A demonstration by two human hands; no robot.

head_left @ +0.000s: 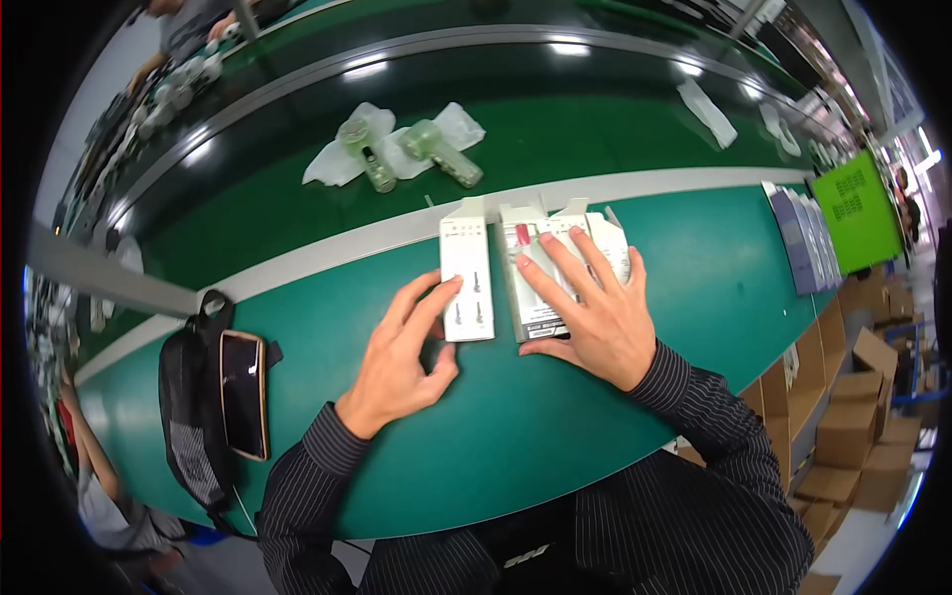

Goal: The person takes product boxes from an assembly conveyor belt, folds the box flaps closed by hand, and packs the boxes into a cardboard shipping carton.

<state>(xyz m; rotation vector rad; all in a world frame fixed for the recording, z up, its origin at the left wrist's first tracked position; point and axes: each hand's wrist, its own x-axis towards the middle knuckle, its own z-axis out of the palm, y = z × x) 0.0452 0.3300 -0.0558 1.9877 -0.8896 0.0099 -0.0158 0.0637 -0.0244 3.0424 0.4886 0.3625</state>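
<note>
A narrow white carton with small black print lies on the green table, its top flap raised. My left hand is at its left edge, fingers curved and apart, with the index fingertip against the carton. To the right lies a group of similar cartons, side by side with flaps up; one shows a red patch and a dark printed band. My right hand rests over this group with fingers spread and the thumb by the lower edge. The palm hides part of the cartons.
A black bag and a phone lie at left. Two greenish clear bottle-like items on white wrapping sit on the belt beyond the ledge. Purple-grey boxes and a green bin stand at right, above brown cardboard boxes.
</note>
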